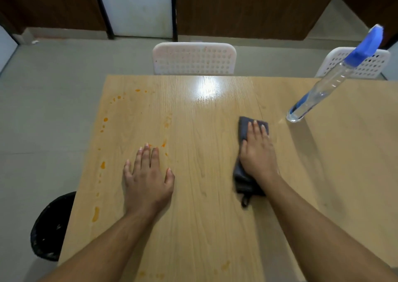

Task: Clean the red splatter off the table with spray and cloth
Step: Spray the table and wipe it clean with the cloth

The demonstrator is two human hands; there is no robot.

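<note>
Far left, beside the table's near corner on the floor: a black bin (50, 228), partly hidden under the edge. On the pale wood-grain table (206, 228), along its left part: orange-red splatter (103, 165), thin and smeared, strung out in small drops and streaks that trace a rough loop from the far left down the left edge, with fainter marks at the near edge. Inside that loop, resting flat, palm down: left hand (148, 178), fingers straight and slightly spread, thumb out to the side, fingertips just beside a few drops, holding nothing. Behind the table's far edge, centre: a white perforated chair (193, 58). Right of centre, well apart from the stains: a dark grey cloth (244, 180), folded long, a small loop at its near end, slightly blurred. Pressed on top of it: right hand (258, 152), fingers straight and close together, flat on the fabric. Further right, standing on the table: a clear spray bottle (323, 90) with a blue trigger head and a blue tube inside. No readable label or writing anywhere. Behind it, a second white chair (370, 66).
</note>
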